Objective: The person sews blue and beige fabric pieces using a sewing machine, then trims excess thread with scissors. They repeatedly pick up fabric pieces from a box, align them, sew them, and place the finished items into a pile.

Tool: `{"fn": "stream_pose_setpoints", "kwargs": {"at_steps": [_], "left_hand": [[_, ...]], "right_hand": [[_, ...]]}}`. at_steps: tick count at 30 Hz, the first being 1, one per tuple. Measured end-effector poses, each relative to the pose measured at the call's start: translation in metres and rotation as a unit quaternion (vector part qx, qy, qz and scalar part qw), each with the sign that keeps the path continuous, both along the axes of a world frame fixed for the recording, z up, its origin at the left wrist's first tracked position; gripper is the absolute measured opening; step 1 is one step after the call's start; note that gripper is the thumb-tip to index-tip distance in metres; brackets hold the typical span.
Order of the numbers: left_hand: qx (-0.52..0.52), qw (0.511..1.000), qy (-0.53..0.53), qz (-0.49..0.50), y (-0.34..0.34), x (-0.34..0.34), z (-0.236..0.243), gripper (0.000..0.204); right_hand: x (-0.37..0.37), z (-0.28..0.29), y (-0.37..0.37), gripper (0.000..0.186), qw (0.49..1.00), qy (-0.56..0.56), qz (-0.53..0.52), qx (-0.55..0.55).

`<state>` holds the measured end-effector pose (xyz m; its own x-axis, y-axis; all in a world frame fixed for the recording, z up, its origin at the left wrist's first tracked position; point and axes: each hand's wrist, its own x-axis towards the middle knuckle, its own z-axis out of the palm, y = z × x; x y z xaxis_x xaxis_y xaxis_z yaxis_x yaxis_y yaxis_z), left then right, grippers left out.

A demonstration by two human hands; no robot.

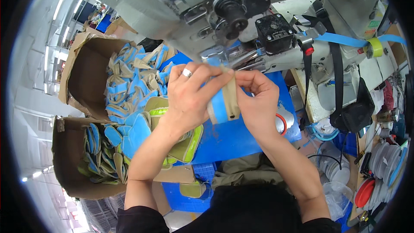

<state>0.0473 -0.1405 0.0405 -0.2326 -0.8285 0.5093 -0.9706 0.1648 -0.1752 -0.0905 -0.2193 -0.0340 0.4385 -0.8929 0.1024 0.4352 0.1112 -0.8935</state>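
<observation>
A beige fabric piece with a blue stripe (219, 105) is held up under the head of a sewing machine (181, 30). My left hand (189, 95), a ring on one finger, lies over its left side with the fingertips closed at its upper edge. My right hand (258, 99) pinches the right edge, thumb and fingers bent together. The fabric's top end reaches the machine's presser area, where my fingers partly hide it. Beneath both hands is the blue table surface (207, 142).
At left, a cardboard box (84, 71) stands beside a heap of beige and blue fabric pieces (133, 82). A second box (64, 159) contains green and blue padded pieces. Blue tape (340, 38) runs through a yellow-green ring (375, 47). Disc-shaped reels (381, 159) are at right.
</observation>
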Motion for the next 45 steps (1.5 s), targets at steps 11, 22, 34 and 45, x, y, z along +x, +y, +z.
{"fn": "stream_pose_setpoints", "kwargs": {"at_steps": [11,22,34,45], "left_hand": [[0.102,0.513,0.85,0.063,0.016,-0.025,-0.021,0.037],[0.14,0.417,0.894,0.085,0.005,-0.011,-0.01,0.027],[0.02,0.632,0.77,0.084,-0.002,-0.029,-0.035,0.023],[0.011,0.645,0.761,0.063,-0.014,-0.019,-0.029,0.034]], "right_hand": [[-0.001,-0.011,0.001,0.022,0.98,0.037,-0.073,-0.179],[0.004,-0.032,0.004,0.021,0.938,0.09,-0.158,-0.296],[0.011,-0.039,0.004,0.028,0.966,0.013,-0.124,-0.227],[0.007,-0.032,0.005,0.027,0.99,0.027,-0.062,-0.125]]}}
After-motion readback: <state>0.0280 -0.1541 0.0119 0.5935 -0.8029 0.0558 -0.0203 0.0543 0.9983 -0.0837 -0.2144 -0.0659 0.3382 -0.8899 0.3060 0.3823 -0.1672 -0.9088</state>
